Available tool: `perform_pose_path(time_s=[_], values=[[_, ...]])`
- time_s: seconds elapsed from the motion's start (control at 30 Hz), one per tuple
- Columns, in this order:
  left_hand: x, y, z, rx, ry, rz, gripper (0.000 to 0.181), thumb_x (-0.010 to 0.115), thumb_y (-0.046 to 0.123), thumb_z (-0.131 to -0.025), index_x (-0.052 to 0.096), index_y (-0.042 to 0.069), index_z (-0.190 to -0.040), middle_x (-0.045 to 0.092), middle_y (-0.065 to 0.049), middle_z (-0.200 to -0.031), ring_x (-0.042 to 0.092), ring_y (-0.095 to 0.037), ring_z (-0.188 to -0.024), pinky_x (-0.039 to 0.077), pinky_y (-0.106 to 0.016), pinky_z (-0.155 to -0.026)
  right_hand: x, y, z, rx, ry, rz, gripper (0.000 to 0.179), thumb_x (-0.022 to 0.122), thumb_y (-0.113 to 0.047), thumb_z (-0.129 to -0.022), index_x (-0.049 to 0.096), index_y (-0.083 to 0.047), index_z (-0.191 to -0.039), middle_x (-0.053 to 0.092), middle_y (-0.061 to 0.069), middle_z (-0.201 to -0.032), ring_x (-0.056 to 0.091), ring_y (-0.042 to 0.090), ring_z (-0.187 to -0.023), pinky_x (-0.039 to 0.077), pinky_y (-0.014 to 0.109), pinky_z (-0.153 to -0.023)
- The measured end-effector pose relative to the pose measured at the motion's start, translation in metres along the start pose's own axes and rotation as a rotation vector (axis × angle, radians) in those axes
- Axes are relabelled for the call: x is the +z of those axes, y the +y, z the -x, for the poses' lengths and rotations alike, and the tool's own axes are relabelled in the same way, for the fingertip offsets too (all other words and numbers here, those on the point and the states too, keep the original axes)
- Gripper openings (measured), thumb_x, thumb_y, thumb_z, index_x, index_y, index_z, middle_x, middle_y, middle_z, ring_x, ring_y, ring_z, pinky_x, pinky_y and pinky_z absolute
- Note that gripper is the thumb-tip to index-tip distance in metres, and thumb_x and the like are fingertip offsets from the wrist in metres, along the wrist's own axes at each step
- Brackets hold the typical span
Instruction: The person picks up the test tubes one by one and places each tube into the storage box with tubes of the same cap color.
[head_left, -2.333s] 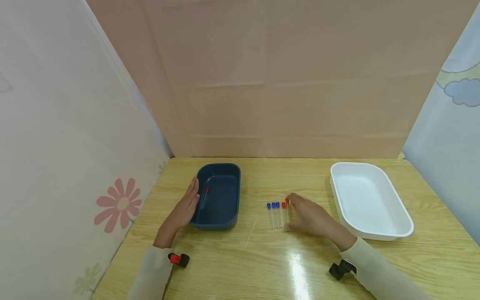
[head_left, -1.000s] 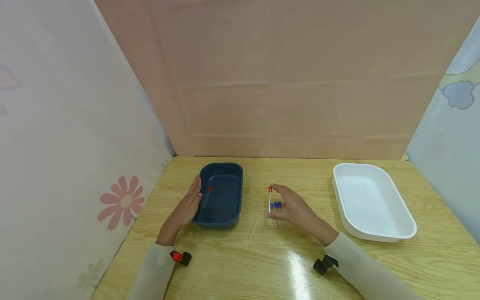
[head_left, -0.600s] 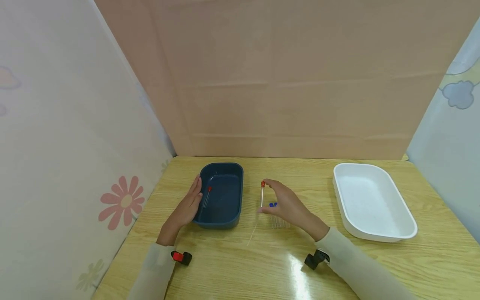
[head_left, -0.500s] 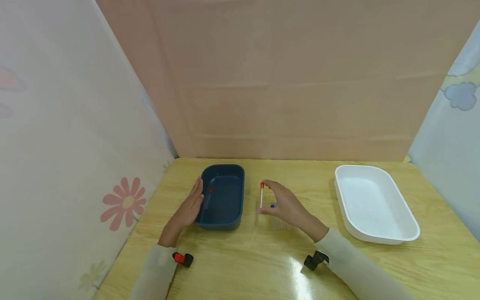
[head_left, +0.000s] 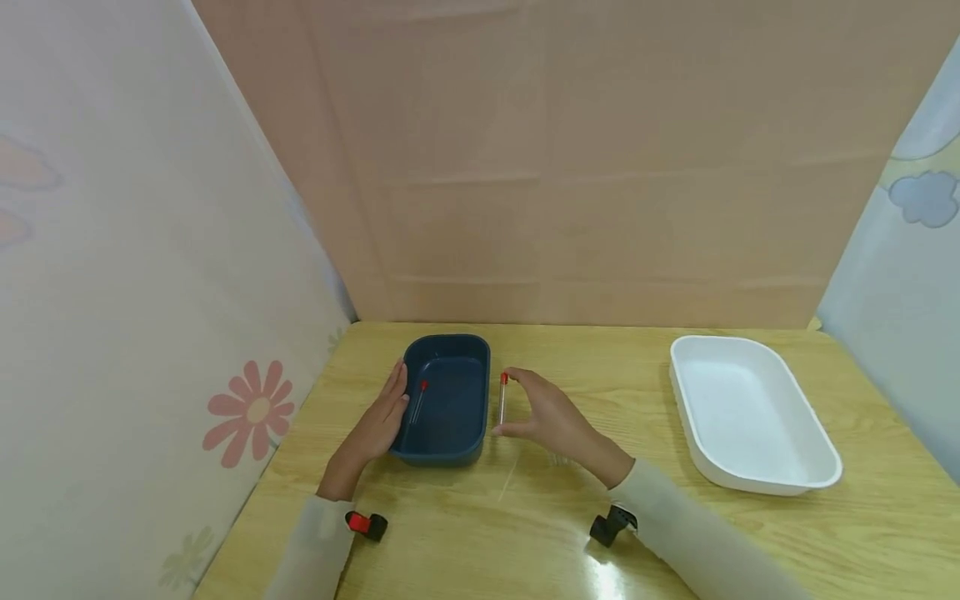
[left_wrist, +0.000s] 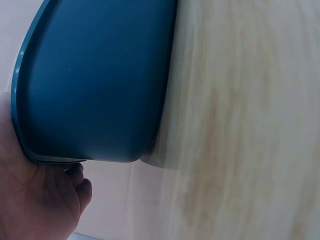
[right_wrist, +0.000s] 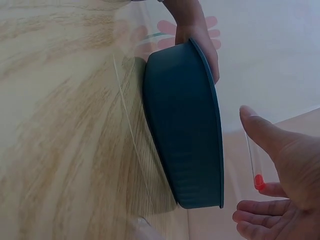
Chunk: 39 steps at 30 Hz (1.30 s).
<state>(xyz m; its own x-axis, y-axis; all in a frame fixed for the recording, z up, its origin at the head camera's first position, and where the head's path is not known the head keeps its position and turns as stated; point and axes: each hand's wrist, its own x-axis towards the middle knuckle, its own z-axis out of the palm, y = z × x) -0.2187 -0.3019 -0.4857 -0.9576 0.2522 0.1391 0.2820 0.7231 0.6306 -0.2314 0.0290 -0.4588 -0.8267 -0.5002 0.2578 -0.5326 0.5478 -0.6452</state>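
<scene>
My right hand (head_left: 551, 421) pinches a clear test tube with a red cap (head_left: 502, 402), thumb at its bottom end and a fingertip at the cap. The tube is held upright just right of the dark blue tray (head_left: 483, 400). In the right wrist view its red cap (right_wrist: 258, 182) shows by the index fingertip. My left hand (head_left: 378, 423) rests with straight fingers along the tray's left side. Inside the tray lies another red-capped test tube (head_left: 418, 402). Below my right hand, clear tube ends (head_left: 558, 459) peek out; their caps are hidden.
A white tray (head_left: 757, 408) stands at the right of the wooden table (head_left: 480, 533). A tan panel (head_left: 585, 208) rises behind the table's back edge. Patterned curtains flank both sides.
My right hand has picked up a red-capped test tube from the row and carried it left, close to the blue tray. My left hand stays against the tray.
</scene>
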Motion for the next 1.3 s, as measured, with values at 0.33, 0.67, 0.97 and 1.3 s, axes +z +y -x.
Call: perform_pose_path(time_s=[0.33, 0.67, 0.97, 1.3], values=[[0.0, 0.001, 0.002, 0.016, 0.018, -0.002, 0.055, 0.027, 0.018, -0.113, 0.005, -0.002, -0.161, -0.008, -0.007, -0.17, 0.003, -0.035, -0.155, 0.015, -0.058, -0.12, 0.01, -0.007, -0.001, 0.007, -0.01, -0.028, 0.101, 0.085, -0.054, -0.075, 0.042, -0.007, -0.153, 0.045, 0.014, -0.155, 0.046, 0.035, -0.14, 0.043, 0.051, -0.109], [-0.001, 0.004, 0.001, 0.009, 0.012, 0.004, 0.055, 0.026, 0.017, -0.113, 0.006, -0.002, -0.16, -0.006, -0.008, -0.17, 0.004, -0.036, -0.155, 0.015, -0.059, -0.12, 0.019, -0.022, -0.01, -0.05, -0.034, -0.027, 0.099, 0.083, -0.053, -0.079, 0.04, -0.004, -0.153, 0.045, 0.016, -0.154, 0.047, 0.037, -0.138, 0.045, 0.051, -0.107], [-0.001, 0.004, 0.0, -0.009, -0.01, 0.007, 0.055, 0.024, 0.022, -0.114, 0.004, 0.002, -0.162, -0.009, -0.001, -0.17, -0.001, -0.025, -0.156, 0.012, -0.053, -0.123, 0.025, -0.031, -0.02, -0.078, -0.034, -0.032, 0.099, 0.085, -0.051, -0.078, 0.041, -0.003, -0.153, 0.048, 0.017, -0.152, 0.049, 0.036, -0.137, 0.045, 0.05, -0.107], [-0.001, 0.003, 0.001, -0.012, 0.004, -0.004, 0.056, 0.024, 0.024, -0.114, 0.004, 0.002, -0.162, -0.007, -0.003, -0.17, 0.002, -0.029, -0.156, 0.014, -0.056, -0.122, 0.034, -0.04, -0.034, -0.1, -0.045, 0.052, 0.098, 0.085, -0.053, -0.077, 0.044, -0.002, -0.151, 0.051, 0.017, -0.149, 0.051, 0.034, -0.136, 0.045, 0.048, -0.108]])
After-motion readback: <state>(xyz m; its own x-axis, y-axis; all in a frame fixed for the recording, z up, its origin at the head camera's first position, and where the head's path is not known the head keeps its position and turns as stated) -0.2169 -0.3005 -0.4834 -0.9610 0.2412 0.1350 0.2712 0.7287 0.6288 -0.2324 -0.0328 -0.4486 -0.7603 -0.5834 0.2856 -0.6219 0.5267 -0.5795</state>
